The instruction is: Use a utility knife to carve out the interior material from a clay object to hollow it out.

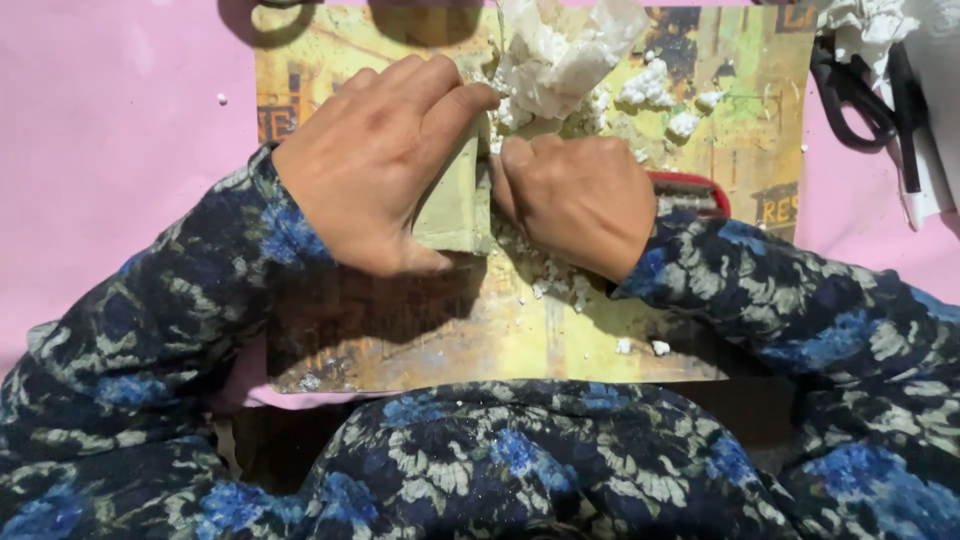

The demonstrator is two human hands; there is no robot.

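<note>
Head view, looking straight down: your left hand (375, 165) lies flat with fingers together, pressing down on a pale olive block (458, 205) that rests on a yellow printed board (450, 330) across your lap. Your right hand (580, 200) is curled into a closed fist just beside the block's right edge, thumb against it; whether it grips a tool I cannot tell, though a red handle (690, 190) shows behind the knuckles, touching or very near them. White crumbs (555, 270) litter the board below the right hand, and larger white lumps (655, 90) sit at the board's far side (loose, not gathered). Judging by that debris, the working of the block is well under way; the block is largely whole, so a good part seems left. A crumpled white bag (565, 45) stands at the top edge, open-looking, its contents not clear. Black scissors (855, 95) lie well apart on the pink surface (110, 150) to the right. No other containers visible.
</note>
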